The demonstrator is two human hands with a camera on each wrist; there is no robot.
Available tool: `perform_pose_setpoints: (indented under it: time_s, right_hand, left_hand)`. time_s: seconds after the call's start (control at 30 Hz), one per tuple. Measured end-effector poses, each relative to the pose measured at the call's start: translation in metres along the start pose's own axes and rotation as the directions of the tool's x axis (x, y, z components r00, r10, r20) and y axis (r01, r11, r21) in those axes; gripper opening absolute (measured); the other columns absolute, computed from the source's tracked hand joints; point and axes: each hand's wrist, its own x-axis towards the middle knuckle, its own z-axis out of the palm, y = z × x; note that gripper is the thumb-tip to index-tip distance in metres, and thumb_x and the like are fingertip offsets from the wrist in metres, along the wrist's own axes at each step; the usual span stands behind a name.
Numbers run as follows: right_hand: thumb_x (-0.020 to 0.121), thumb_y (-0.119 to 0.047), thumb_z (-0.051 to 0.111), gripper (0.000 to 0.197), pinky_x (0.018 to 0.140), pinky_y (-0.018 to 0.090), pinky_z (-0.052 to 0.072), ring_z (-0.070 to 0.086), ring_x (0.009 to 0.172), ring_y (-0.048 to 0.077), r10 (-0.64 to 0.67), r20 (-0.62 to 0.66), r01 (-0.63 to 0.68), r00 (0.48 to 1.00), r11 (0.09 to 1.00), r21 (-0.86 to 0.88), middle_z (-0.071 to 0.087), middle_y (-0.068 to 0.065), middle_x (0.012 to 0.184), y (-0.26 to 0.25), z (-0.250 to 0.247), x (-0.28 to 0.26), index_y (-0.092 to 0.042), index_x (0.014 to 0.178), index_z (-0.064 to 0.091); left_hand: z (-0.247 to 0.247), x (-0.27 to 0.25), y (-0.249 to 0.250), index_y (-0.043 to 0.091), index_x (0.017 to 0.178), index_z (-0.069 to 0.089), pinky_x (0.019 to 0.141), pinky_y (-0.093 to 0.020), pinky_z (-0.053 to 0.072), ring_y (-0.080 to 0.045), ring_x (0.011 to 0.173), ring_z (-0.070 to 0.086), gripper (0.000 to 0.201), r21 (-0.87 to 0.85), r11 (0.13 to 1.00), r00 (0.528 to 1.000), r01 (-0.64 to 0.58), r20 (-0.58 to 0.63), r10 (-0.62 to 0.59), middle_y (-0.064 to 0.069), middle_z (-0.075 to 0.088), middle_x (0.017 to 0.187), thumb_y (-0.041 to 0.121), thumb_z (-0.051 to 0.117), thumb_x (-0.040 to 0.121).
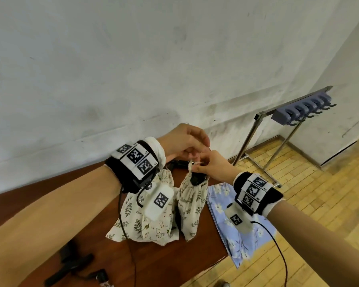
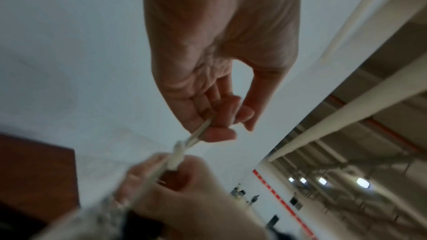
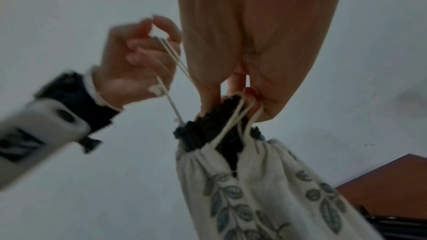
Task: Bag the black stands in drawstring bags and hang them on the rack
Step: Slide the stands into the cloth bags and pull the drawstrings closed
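Note:
A cream leaf-print drawstring bag (image 1: 192,206) hangs above the brown table (image 1: 75,206), with a black stand (image 1: 197,179) poking out of its gathered mouth. My left hand (image 1: 196,152) pinches one white drawstring (image 2: 196,134) and holds it taut, up and away from the bag. My right hand (image 1: 200,167) grips the other drawstring loops (image 3: 245,114) right at the bag's mouth (image 3: 208,134). The right wrist view shows the bag (image 3: 265,189) hanging below my right hand (image 3: 242,96). The left wrist view shows my left hand (image 2: 219,127) curled on the cord.
A second leaf-print bag (image 1: 145,220) lies on the table under my left wrist. A blue floral bag (image 1: 230,222) drapes over the table's right edge. More black stands (image 1: 71,264) lie at the near left. The hook rack (image 1: 303,108) stands at the right on the wooden floor.

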Motion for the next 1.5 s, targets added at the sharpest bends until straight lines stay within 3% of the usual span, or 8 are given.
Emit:
perform_pose_setpoints:
  time_s: [0.17, 0.27, 0.43, 0.57, 0.9, 1.07, 1.33, 1.5]
  right_hand:
    - [0.078, -0.018, 0.079, 0.015, 0.054, 0.012, 0.041, 0.053, 0.050, -0.006, 0.002, -0.014, -0.001, 1.000, 0.998, 0.064, 0.060, -0.010, 0.066, -0.002, 0.017, -0.001, -0.018, 0.073, 0.064]
    - [0.078, -0.009, 0.076, 0.014, 0.071, 0.024, 0.048, 0.061, 0.066, 0.004, 0.053, -0.032, -0.042, 0.998, 0.960, 0.276, 0.067, 0.000, 0.073, -0.007, 0.005, 0.004, -0.013, 0.069, 0.066]
    - [0.091, -0.003, 0.058, 0.015, 0.062, 0.026, 0.038, 0.041, 0.054, 0.013, 0.066, 0.103, -0.114, 0.993, 0.808, 0.578, 0.050, 0.000, 0.057, -0.027, -0.030, -0.001, -0.001, 0.078, 0.065]
    - [0.089, -0.026, 0.064, 0.034, 0.047, 0.020, 0.028, 0.031, 0.044, 0.011, 0.130, 0.160, -0.108, 0.979, 0.985, -0.136, 0.040, 0.003, 0.052, -0.033, -0.040, -0.012, 0.006, 0.078, 0.067]
    - [0.092, -0.041, 0.049, 0.051, 0.044, 0.023, 0.025, 0.028, 0.042, 0.014, -0.003, -0.009, -0.006, 1.000, 0.504, -0.864, 0.033, -0.004, 0.049, -0.058, -0.037, -0.038, -0.017, 0.051, 0.031]
    - [0.087, -0.023, 0.063, 0.052, 0.043, 0.022, 0.021, 0.020, 0.035, 0.012, -0.071, -0.017, 0.064, 0.997, 0.963, -0.262, 0.030, 0.001, 0.038, -0.059, -0.038, -0.037, 0.000, 0.044, 0.045]
    - [0.089, -0.017, 0.063, 0.052, 0.050, 0.023, 0.027, 0.021, 0.043, 0.017, 0.034, -0.079, -0.010, 0.996, 0.958, 0.286, 0.027, 0.004, 0.048, -0.059, -0.044, -0.024, -0.009, 0.047, 0.033]
    - [0.091, -0.009, 0.056, 0.033, 0.056, 0.024, 0.031, 0.035, 0.046, 0.012, 0.046, 0.027, -0.051, 0.999, 0.971, 0.234, 0.040, 0.006, 0.051, -0.059, -0.060, -0.017, -0.002, 0.059, 0.050]
  left_hand:
    - [-0.021, 0.014, -0.034, 0.021, 0.118, 0.059, 0.059, -0.025, 0.052, -0.014, 0.085, 0.063, 0.050, 0.574, 0.812, 0.983, 0.106, 0.063, -0.172, -0.003, 0.061, 0.106, 0.016, 0.080, 0.072]
    - [-0.018, 0.017, -0.050, 0.024, 0.131, 0.045, 0.092, -0.034, 0.051, -0.016, 0.111, 0.058, 0.080, 0.557, 0.827, 0.981, 0.078, 0.103, -0.162, 0.003, 0.058, 0.118, 0.023, 0.087, 0.063]
    - [-0.003, 0.024, -0.060, 0.024, 0.131, 0.027, 0.100, -0.036, 0.046, -0.017, 0.110, 0.056, 0.089, 0.513, 0.858, 1.000, 0.006, 0.017, -0.017, -0.005, 0.058, 0.118, 0.019, 0.086, 0.065]
    - [-0.010, 0.026, -0.062, 0.026, 0.122, 0.051, 0.099, -0.034, 0.045, -0.012, 0.106, 0.057, 0.062, 0.601, 0.799, 0.996, 0.014, 0.058, -0.062, 0.003, 0.063, 0.112, 0.028, 0.083, 0.069]
    - [0.016, 0.025, -0.059, 0.021, 0.106, 0.073, 0.073, -0.018, 0.043, -0.006, 0.084, 0.057, 0.031, 0.609, 0.793, 0.996, -0.029, 0.085, -0.028, 0.008, 0.066, 0.090, 0.027, 0.078, 0.076]
    - [0.018, 0.028, -0.064, 0.027, 0.085, 0.071, 0.075, -0.025, 0.048, -0.007, 0.078, 0.059, 0.015, 0.576, 0.817, 0.997, 0.004, 0.056, -0.045, 0.011, 0.065, 0.078, 0.031, 0.080, 0.074]
    - [0.036, 0.037, -0.058, 0.022, 0.108, 0.072, 0.110, -0.032, 0.035, -0.011, 0.122, 0.052, 0.028, 0.618, 0.785, 0.987, -0.045, 0.149, -0.061, 0.000, 0.064, 0.122, 0.028, 0.073, 0.081]
    - [0.025, 0.035, -0.024, 0.003, 0.099, 0.066, 0.050, -0.019, 0.043, -0.010, 0.054, 0.051, 0.020, 0.416, 0.908, 0.997, 0.053, 0.032, -0.073, -0.003, 0.060, 0.071, -0.003, 0.057, 0.081]
